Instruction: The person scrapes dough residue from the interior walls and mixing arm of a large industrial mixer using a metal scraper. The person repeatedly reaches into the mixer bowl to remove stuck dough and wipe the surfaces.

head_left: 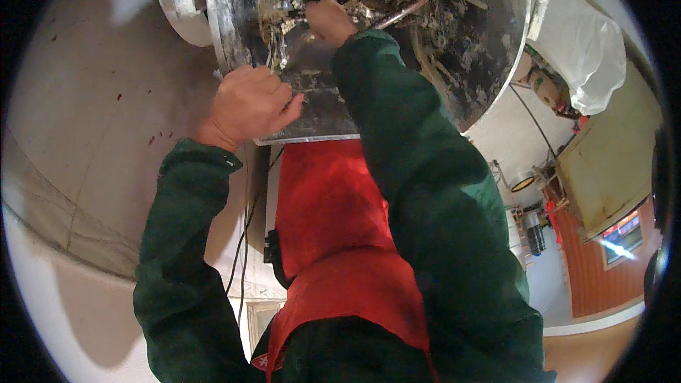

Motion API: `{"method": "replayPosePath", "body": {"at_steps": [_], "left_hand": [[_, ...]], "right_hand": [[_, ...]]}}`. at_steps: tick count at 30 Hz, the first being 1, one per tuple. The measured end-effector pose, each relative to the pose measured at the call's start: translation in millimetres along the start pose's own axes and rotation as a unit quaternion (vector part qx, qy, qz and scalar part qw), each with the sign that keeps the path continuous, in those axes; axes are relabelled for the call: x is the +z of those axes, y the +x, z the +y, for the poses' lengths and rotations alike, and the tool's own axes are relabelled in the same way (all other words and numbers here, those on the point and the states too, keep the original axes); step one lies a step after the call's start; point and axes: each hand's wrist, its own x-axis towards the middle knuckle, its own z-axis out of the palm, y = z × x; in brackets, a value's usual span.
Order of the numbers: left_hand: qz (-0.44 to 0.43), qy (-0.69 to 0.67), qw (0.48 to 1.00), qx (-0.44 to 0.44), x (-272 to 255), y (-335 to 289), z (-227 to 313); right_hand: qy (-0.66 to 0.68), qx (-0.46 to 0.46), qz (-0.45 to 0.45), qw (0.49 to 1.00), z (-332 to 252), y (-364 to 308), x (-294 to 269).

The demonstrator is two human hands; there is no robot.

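In front of me is a wide rounded metal housing (489,64), its pale rim framing a dark, scuffed inside with crusty flakes of residue. My left hand (252,106) is curled over the rim at its near left corner, thumb sticking out to the right; the fingertips are hidden. My right hand (330,23) reaches inside the housing, its fingers closed in a fist. Something blurred shows just below that fist, but what it holds cannot be made out. Behind the right wrist a shiny metal rod (406,14) slants up to the right.
A pale round part (177,0) stands left of the housing, against a light wall with dark specks. Dark cables (245,255) hang beside my red apron. At right are a clear plastic bag (592,64), a yellowish panel (610,149) and an orange-brown slatted surface (596,273).
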Motion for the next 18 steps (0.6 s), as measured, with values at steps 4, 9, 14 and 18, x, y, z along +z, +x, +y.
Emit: {"method": "replayPosePath", "body": {"at_steps": [4,9,14,18], "left_hand": [[-0.029,0.005,0.999,-0.025,-0.7,2.0,4.7],[-0.099,-0.017,0.995,-0.016,-8.8,8.1,2.2],[-0.132,0.026,0.991,0.028,-22.8,30.9,-27.7],[-0.135,0.044,0.982,0.122,-16.5,38.7,-39.8]], "right_hand": [[0.073,0.029,-0.086,0.993,2.5,16.1,-14.2],[0.067,0.048,-0.074,0.994,-1.1,28.7,-20.2],[0.147,0.247,-0.017,0.958,-45.4,-7.6,-4.8],[0.220,0.315,0.093,0.919,-73.7,-43.8,12.5]]}}
